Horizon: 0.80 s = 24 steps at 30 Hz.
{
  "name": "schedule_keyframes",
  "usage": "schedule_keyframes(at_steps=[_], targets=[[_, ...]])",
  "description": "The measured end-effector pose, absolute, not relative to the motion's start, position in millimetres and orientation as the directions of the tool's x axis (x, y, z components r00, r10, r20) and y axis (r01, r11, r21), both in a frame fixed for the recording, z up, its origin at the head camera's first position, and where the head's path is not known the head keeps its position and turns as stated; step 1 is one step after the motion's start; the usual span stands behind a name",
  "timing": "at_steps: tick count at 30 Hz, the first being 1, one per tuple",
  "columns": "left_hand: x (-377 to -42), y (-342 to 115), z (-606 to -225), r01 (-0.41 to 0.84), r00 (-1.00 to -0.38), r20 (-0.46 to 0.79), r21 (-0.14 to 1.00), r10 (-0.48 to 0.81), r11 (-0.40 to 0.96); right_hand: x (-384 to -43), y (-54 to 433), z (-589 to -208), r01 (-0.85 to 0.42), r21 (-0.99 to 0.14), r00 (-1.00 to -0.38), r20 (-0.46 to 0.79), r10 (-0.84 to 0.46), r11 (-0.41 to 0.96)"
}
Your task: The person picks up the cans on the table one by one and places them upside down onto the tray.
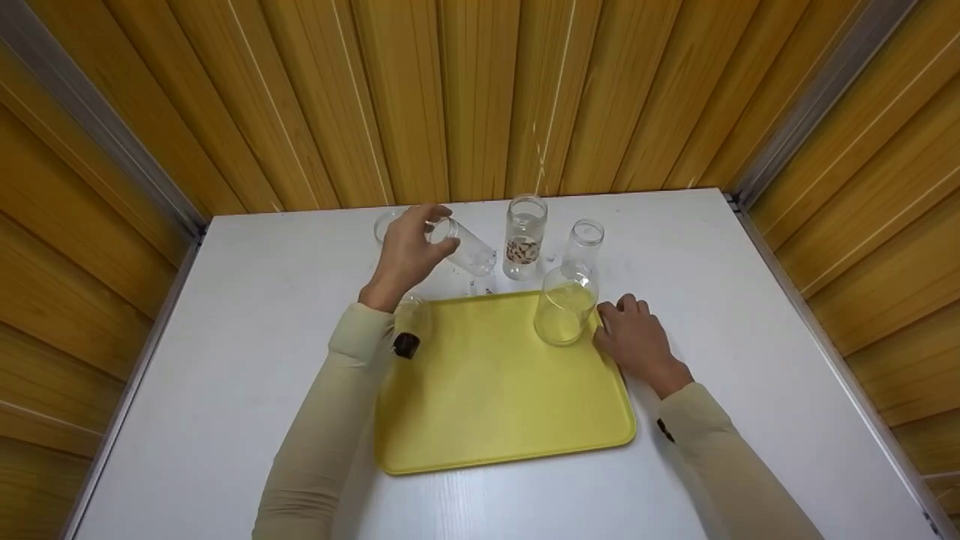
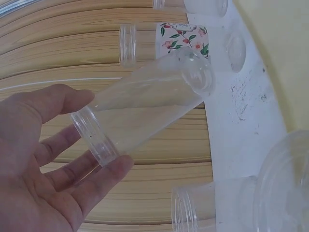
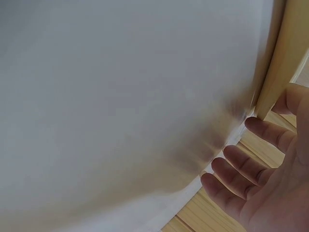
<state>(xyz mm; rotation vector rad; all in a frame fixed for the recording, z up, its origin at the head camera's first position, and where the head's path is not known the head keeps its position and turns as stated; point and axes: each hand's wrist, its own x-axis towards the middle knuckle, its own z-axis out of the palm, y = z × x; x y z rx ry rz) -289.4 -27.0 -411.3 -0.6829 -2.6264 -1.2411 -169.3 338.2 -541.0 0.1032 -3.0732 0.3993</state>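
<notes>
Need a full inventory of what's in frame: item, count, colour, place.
white flat table: one, white, between the walls
yellow rectangular tray: one, yellow, on the table
tilted cylindrical jar: one, clear, in the left hand
floral-banded tall jar: one, clear, behind the tray
plain upright jar: one, clear, right of the floral-banded one
half-hidden jar: one, clear, behind the left hand
wide rounded vessel: one, clear, tray's far-right corner
second rounded vessel: one, clear, tray's far-left corner, partly hidden
specks: several, dark, on the table
wood-look panelling: three walls, yellow-brown
sleeves: two, beige, on the forearms
hands: two; left at the jar's mouth, right hand at the tray's right edge
</notes>
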Motion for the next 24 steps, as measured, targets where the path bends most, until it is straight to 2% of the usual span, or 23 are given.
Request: schedule_keyframes(at_steps=[15,24], targets=[[-277,-32,-404,0.481,-0.875,0.394,0.769,0.28,0.421,-169,338,-540,-0.077,-0.261,-0.997,0.052,-0.065,0.962],[-267,-35,-403,0.456,-0.889,0.394,0.81,0.236,0.368,-169,338,-540,-0.078,-0.256,-0.996,0.071,-0.062,0.964]])
